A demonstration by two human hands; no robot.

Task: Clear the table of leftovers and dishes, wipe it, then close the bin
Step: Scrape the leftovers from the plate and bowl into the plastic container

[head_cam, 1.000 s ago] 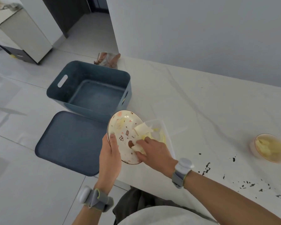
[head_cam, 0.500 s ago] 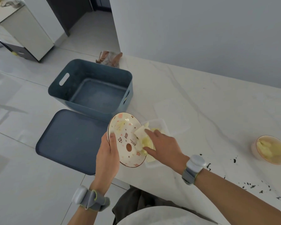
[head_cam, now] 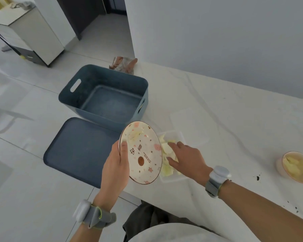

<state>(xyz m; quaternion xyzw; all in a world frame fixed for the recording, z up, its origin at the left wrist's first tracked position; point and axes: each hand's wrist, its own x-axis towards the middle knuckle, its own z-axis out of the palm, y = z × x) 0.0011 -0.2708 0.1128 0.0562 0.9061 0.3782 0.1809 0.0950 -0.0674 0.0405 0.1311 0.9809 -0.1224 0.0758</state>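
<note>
Currently, left hand [head_cam: 115, 165] fingers grip the rim of a patterned plate [head_cam: 141, 152], tilted steeply above the table [head_cam: 234, 119] edge. Just right of the plate, right hand [head_cam: 187, 158] fingers spread loosely over pale leftovers [head_cam: 166, 170] in a clear container [head_cam: 173, 135]. Beyond the plate, the blue bin [head_cam: 105, 95] stands open.

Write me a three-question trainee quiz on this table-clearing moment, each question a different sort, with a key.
1. True or false: the lid is on the bin.
2. Which hand grips the tilted plate? A) left hand B) right hand C) both
3. Fill in: the right hand's fingers rest on pale leftovers in a clear ____ on the table.

Key: 1. False, the lid lies on the floor beside the open bin. 2. A. 3. Container.
</note>
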